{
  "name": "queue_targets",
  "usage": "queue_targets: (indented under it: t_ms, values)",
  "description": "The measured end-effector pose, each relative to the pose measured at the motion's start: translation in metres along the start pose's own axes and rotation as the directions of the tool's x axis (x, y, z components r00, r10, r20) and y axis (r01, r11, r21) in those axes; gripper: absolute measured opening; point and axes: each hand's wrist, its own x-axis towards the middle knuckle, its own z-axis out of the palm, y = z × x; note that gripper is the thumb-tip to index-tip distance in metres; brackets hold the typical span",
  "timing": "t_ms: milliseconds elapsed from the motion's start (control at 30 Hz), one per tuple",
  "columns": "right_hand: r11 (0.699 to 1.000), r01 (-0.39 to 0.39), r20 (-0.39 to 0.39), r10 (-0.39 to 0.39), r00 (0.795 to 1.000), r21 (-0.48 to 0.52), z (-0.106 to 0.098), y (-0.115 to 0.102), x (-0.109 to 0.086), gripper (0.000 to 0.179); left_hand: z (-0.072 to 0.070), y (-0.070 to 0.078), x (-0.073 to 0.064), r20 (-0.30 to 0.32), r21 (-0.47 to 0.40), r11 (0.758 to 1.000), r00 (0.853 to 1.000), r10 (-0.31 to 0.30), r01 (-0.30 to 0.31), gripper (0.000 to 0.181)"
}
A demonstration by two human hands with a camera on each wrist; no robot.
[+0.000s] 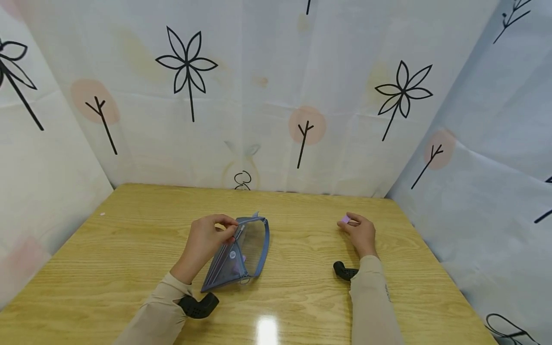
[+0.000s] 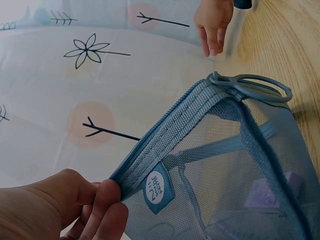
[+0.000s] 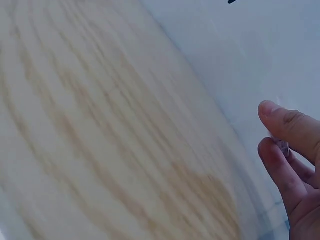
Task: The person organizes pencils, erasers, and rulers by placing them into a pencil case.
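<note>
My left hand (image 1: 211,233) pinches the zipped edge of a blue mesh zip pouch (image 1: 220,270). The pouch stands propped up on the table with its mouth spread toward the right; a ring-shaped zip pull (image 2: 265,86) shows at its corner in the left wrist view. Through the mesh a purple block (image 2: 272,191) is visible inside, and a round white label (image 2: 156,187) sits on the side. Off to the right, my right hand (image 1: 361,234) holds a small purple block (image 1: 346,219) between thumb and fingers, above the table. In the right wrist view the fingers mostly hide that block.
The wooden table (image 1: 146,249) ends at a pale patterned cloth (image 1: 267,96) behind and at both sides. A tiny pale scrap (image 1: 102,214) lies near the table's far left edge. Black wrist devices (image 1: 199,305) are worn on both arms.
</note>
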Motion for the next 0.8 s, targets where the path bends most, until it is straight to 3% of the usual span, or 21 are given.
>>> queue_targets:
  t_ms: [100, 300, 800]
  values:
    - [0.995, -0.039, 0.028, 0.036, 0.999, 0.092, 0.001, -0.001, 0.002, 0.057, 0.0, 0.0, 0.0, 0.0, -0.005, 1.0, 1.0, -0.003, 0.003, 0.009]
    - [0.982, -0.066, 0.028, 0.062, 0.998, 0.179, 0.002, -0.003, 0.005, 0.058, 0.0, 0.001, 0.0, 0.002, -0.009, 1.0, 1.0, 0.006, -0.006, 0.01]
    - [0.967, -0.087, 0.067, 0.072, 0.995, 0.239, 0.001, -0.021, -0.002, 0.06, -0.001, 0.002, 0.0, 0.001, -0.014, 1.0, 1.0, 0.01, -0.01, 0.01]
